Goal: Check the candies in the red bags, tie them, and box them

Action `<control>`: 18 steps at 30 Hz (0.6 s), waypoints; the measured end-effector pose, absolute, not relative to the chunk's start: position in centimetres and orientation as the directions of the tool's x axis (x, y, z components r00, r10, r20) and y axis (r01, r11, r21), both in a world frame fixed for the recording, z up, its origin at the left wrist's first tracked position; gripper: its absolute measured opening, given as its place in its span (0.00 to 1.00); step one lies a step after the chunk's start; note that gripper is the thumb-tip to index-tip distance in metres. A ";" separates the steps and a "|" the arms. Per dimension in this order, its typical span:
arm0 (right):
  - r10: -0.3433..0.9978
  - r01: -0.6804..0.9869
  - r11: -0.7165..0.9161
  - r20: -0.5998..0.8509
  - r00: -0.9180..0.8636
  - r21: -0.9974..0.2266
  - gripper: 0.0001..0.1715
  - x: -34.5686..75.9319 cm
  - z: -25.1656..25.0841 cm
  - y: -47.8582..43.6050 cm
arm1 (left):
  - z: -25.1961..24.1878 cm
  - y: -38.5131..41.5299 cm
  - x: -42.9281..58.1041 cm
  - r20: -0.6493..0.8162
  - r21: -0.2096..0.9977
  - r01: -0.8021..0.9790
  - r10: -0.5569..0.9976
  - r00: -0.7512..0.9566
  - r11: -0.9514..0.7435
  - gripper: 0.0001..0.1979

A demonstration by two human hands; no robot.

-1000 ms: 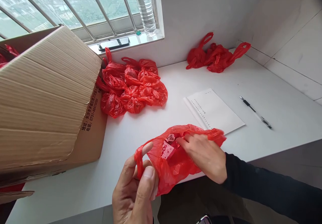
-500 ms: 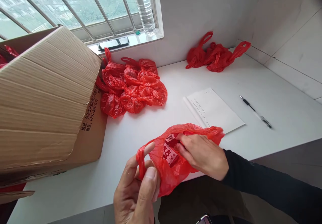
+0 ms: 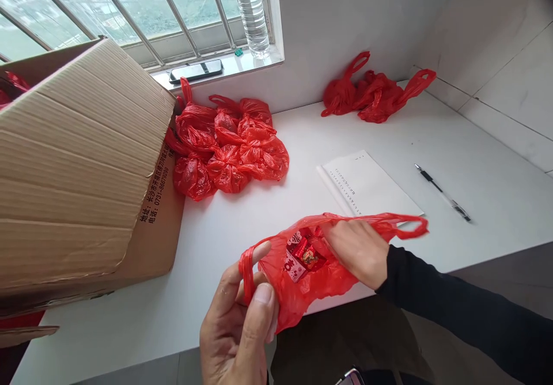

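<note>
My left hand is closed around one looped handle of a red plastic bag, with the index finger through the loop. The bag's mouth gapes toward me at the table's front edge. Inside lie small red and pink wrapped packets with printed characters and figures. My right hand reaches into the right side of the bag; its fingers are hidden by the plastic and slightly blurred. The bag's other handle stretches out to the right, beyond my right hand.
Several knotted red bags cluster beside a large cardboard box on the left. More red bags lie by the back wall. A notebook and a pen rest on the table. The windowsill holds a bottle and a phone.
My right hand has shifted within the bag, away from the packets, so more of them show. The bag's right handle now extends to the right. My left hand keeps its hold.
</note>
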State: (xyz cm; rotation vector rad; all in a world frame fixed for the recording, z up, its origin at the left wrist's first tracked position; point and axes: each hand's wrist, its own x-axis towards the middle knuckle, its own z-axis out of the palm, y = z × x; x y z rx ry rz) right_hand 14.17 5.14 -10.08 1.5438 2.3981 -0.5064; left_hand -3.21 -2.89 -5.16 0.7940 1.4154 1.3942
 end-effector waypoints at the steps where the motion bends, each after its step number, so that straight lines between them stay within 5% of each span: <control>1: 0.824 0.913 0.387 -0.396 -0.405 -0.129 0.09 14.2 -10.0 5.3 | -5.1 -2.9 -3.1 -0.196 0.973 -0.180 0.923 -0.330 0.142 0.16; 6: 0.824 0.917 0.391 -0.412 -0.389 -0.083 0.08 14.0 -9.8 5.9 | -4.3 -3.1 -1.8 -0.321 0.937 -0.278 0.842 -0.434 0.214 0.16; 12: 0.873 0.933 0.354 -0.337 -0.353 -0.061 0.13 13.7 -9.3 5.2 | -4.7 -3.0 -2.4 -0.256 0.956 -0.231 0.899 -0.356 0.181 0.17; 18: 0.865 0.922 0.372 -0.318 -0.388 -0.112 0.12 13.1 -10.1 4.4 | -4.3 -3.0 -1.9 -0.341 0.926 -0.306 0.832 -0.437 0.219 0.19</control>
